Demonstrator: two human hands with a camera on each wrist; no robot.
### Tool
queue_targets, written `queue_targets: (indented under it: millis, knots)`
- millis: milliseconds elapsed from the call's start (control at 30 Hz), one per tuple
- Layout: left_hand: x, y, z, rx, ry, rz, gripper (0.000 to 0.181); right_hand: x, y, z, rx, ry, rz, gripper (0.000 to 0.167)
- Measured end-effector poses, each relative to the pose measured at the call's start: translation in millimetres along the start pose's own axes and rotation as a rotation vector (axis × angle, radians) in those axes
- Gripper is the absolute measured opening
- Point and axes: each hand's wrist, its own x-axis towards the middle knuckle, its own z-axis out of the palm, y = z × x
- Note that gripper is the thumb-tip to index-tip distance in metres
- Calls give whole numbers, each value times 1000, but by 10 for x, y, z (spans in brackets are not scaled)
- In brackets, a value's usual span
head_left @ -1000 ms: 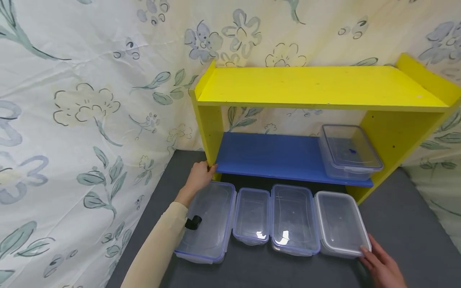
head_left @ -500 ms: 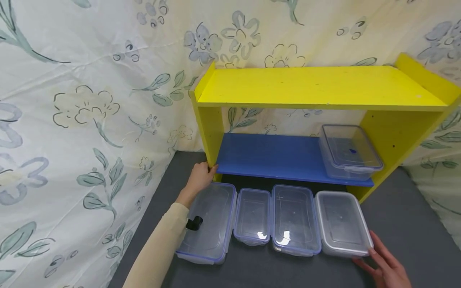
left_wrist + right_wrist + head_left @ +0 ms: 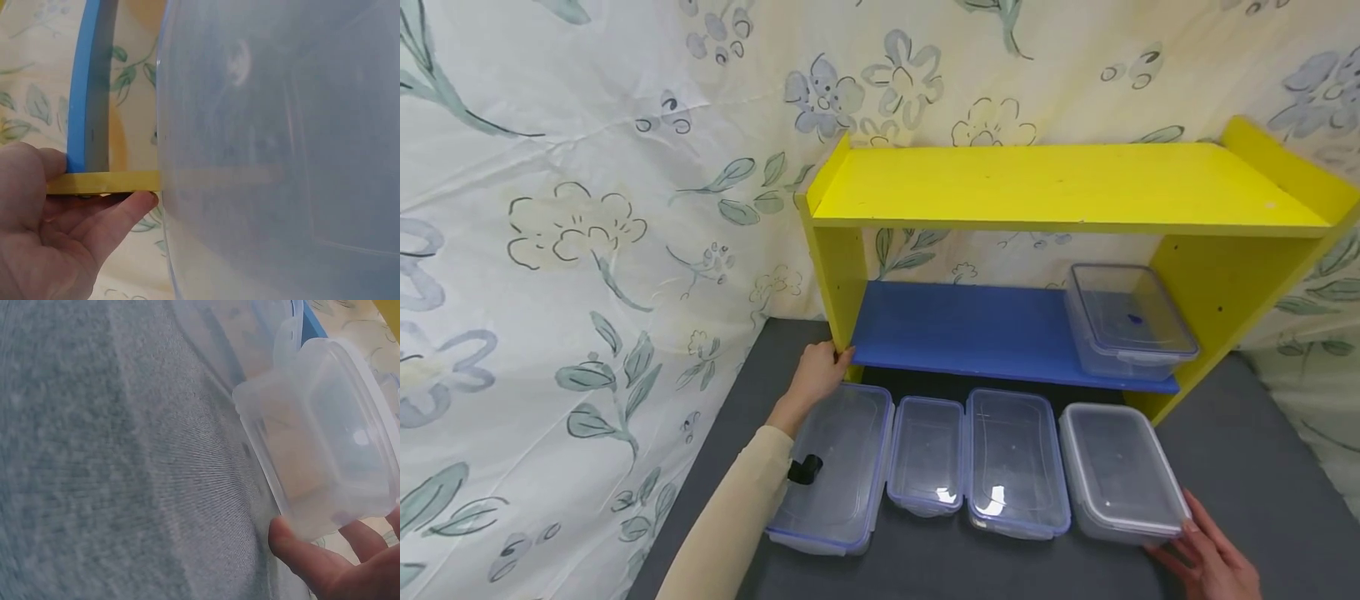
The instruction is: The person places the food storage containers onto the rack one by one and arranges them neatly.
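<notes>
Holding white-rimmed container (image 3: 1120,471), right grip (image 3: 1213,554) cropped

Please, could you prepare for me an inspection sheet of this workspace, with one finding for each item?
Surface: dark grey tabletop.
Job's things: white-rimmed container at the right end of a front row, beside three blue-rimmed containers; yellow shelf unit behind them; another clear container on its blue shelf, toward the right side.
Clutter: nothing seen.
Left hand: grips the unit's left side panel, low down.
Right hand: fingers hold the white-rimmed container at its near right corner.
Cables: nothing seen.
Surroundings: floral cloth behind the unit and along the left.
</notes>
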Motion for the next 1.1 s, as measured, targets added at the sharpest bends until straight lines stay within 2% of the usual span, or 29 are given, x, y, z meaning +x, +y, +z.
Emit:
queue_targets:
  millis: [167, 267, 333, 467, 700, 867, 1100]
  knots:
    - [-15, 7, -13, 4, -10, 10, 38, -42, -22, 22, 16, 92, 18, 32]
    - [-14, 15, -25, 2, -7, 8, 38, -63, -49, 46, -6, 146, 33, 46]
    - [-11, 16, -30, 3, -8, 7, 37, -84, -66, 51, -18, 138, 29, 52]
    - [-14, 20, -31, 5, -16, -3, 37, -138, -102, 58, -7, 104, 8, 48]
    - [-27, 7, -21, 1, -8, 4, 37, -212, -157, 143, -21, 168, -12, 47]
    - [-34, -13, -7, 1, -16, 1, 37, -293, -168, 164, 21, 102, -67, 41]
    - [9, -14, -4, 0, -8, 9, 37, -369, -198, 274, 44, 85, -110, 40]
